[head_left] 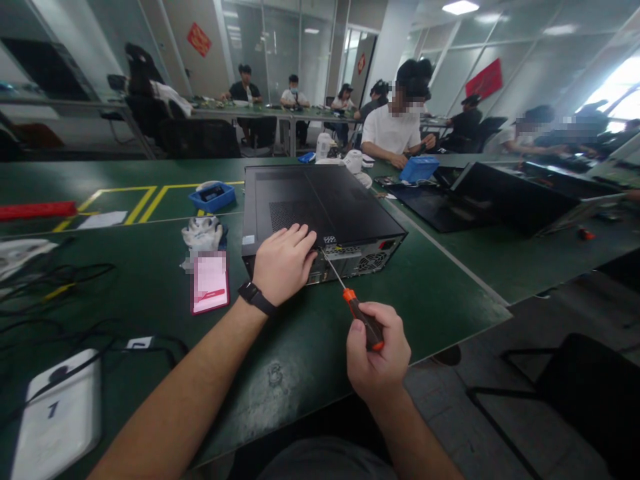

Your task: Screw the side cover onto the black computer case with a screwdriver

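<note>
A black desktop computer case [325,193] lies on its side on the green table, its rear panel [357,257] with fan grille turned toward me. My left hand [283,262] rests flat on the case's near edge, fingers stretched over the top cover and thumb hanging by the rear panel. In my right hand [379,347] is a screwdriver [364,320] with a black and orange handle. Its thin shaft points up and left, and the tip meets the rear panel's upper edge beside my left thumb. Whether a screw sits at the tip is too small to tell.
Left of the case are a blue bin [213,197], crumpled gloves [203,233] and a pink-framed card [210,283]. Black cables and a white device [60,413] lie nearer. To the right, an opened case [525,193] stands near a co-worker [393,127]. A chair [575,393] is at right.
</note>
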Available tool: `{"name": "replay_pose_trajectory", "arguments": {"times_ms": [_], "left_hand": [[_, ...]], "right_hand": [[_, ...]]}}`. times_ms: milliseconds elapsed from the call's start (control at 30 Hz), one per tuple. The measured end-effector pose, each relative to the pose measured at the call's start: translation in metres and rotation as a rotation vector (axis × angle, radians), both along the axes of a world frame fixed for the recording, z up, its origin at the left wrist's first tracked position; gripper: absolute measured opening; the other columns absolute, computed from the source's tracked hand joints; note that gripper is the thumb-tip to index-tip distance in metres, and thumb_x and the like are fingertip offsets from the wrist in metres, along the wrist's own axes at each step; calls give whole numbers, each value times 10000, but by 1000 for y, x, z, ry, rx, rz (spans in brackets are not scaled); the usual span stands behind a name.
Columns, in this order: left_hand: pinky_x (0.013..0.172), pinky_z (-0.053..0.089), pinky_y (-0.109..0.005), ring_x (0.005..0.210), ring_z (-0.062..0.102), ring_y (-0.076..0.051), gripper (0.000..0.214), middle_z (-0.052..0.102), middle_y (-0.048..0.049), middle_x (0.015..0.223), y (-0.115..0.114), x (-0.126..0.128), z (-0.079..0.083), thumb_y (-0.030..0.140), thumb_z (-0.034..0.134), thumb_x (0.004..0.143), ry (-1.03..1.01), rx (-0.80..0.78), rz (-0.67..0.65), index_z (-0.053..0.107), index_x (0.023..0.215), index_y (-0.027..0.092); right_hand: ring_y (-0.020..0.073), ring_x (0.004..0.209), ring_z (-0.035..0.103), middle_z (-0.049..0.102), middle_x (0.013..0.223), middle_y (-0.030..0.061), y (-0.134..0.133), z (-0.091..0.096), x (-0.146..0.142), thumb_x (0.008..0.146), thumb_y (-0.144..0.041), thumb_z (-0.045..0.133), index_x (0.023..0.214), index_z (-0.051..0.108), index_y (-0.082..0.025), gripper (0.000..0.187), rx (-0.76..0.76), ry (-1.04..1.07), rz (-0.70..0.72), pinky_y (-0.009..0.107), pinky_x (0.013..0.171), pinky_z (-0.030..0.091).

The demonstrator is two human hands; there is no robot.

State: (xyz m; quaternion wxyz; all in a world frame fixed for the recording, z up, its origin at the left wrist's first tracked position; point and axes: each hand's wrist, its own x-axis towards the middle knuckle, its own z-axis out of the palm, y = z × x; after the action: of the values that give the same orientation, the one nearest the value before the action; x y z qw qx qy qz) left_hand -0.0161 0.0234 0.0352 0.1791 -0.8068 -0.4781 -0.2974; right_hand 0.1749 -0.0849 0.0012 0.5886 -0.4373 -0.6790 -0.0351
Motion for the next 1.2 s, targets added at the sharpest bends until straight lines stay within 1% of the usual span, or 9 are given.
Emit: {"name": "replay_pose_trajectory", "arguments": {"times_ms": [200,433,667,800,967,1200], "left_hand": [[1121,510,-489,1326,634,-306,353,681,-132,1408,0,0,0,236,564,990,-13,-14,-6,655,1322,156],[1125,508,-503,1329,633,-314,354,678,-146,1410,-2,0,1,237,567,991,-21,-27,-12,661,1319,144],[1124,510,-484,1331,630,-307,346,680,-130,1410,-1,0,2,245,559,1000,-14,-25,-2,661,1314,141],[1130,507,-484,1335,627,-305,348,674,-132,1418,-1,0,2,237,554,1000,-10,-35,-8,655,1320,145],[1140,499,-490,1340,624,-307,354,671,-125,1424,-2,0,3,237,558,997,-17,-33,-2,651,1328,156],[1138,500,-495,1343,621,-304,351,670,-134,1423,-2,0,2,243,557,1000,-22,-38,-5,652,1325,153]], "right_hand": [[191,844,689,671,953,54,0,2,1,876,-127,603,1141,592,-208,277,-6,-11,28,343,728,591],[186,835,690,671,947,52,-1,9,1,883,-130,592,1129,586,-210,259,-8,-45,13,336,723,591],[187,848,688,670,951,52,-1,4,1,886,-140,603,1135,589,-211,259,-14,-49,10,338,727,588],[192,859,688,676,962,57,-1,6,2,877,-129,605,1134,591,-213,270,-18,-55,26,349,735,589],[197,865,687,674,966,58,1,6,5,877,-137,606,1123,600,-212,257,-7,-50,11,360,739,591],[184,846,681,673,949,47,5,8,5,872,-126,615,1098,611,-209,240,12,-19,12,339,734,583]]}}
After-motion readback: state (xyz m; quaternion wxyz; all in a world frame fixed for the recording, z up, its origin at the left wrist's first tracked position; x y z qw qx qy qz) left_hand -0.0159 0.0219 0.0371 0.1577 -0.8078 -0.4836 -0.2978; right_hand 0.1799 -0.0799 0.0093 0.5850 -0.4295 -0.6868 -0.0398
